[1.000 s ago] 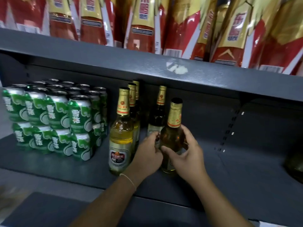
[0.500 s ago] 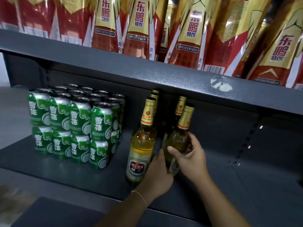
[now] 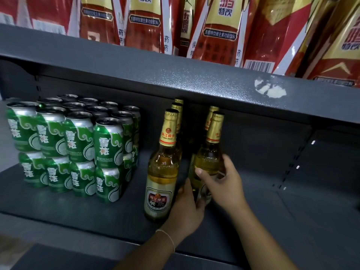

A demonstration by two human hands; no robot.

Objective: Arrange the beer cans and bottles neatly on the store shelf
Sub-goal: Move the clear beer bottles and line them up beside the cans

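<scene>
Grey shelf (image 3: 58,207): both hands, left hand (image 3: 187,211) and right hand (image 3: 224,184), grip the second-row bottle (image 3: 209,160) right of the front bottle (image 3: 161,172), apparently seated; next, level it with that bottle.

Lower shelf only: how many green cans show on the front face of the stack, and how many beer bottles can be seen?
green cans, front face: 8 (4 above 4)
beer bottles: 5 (3 in the left file, 2 in the right)
Total: 13
</scene>
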